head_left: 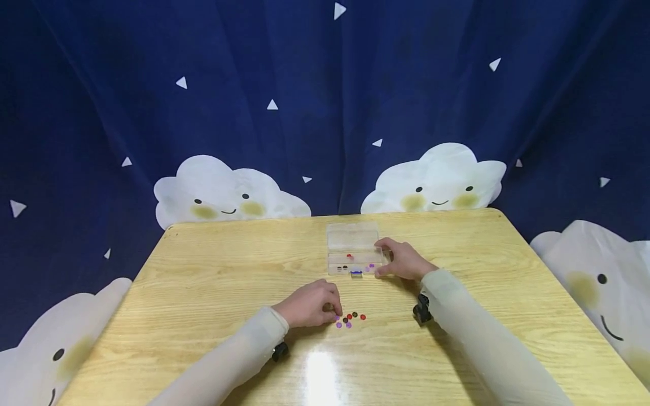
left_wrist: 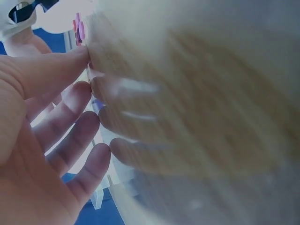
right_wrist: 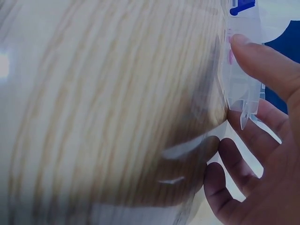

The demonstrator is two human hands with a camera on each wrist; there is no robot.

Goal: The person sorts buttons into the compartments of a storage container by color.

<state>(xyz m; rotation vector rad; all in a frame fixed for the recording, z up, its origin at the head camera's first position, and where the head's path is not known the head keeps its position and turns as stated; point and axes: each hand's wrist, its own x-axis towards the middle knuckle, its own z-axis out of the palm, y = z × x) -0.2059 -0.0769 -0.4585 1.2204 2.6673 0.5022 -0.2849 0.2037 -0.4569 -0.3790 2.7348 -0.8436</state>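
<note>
Sorting looks partway: left hand (head_left: 308, 304), fingers curled, touches the loose red, black and purple small round beads (head_left: 349, 319) on the wooden table (head_left: 203, 270). Right hand (head_left: 403, 260) grips the clear plastic compartment box (head_left: 354, 249), lid open, some beads inside.

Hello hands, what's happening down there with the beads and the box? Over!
Left hand fingertips down on the table, at the loose beads. Right hand grips the open clear box. Nothing between beads and box.
</note>
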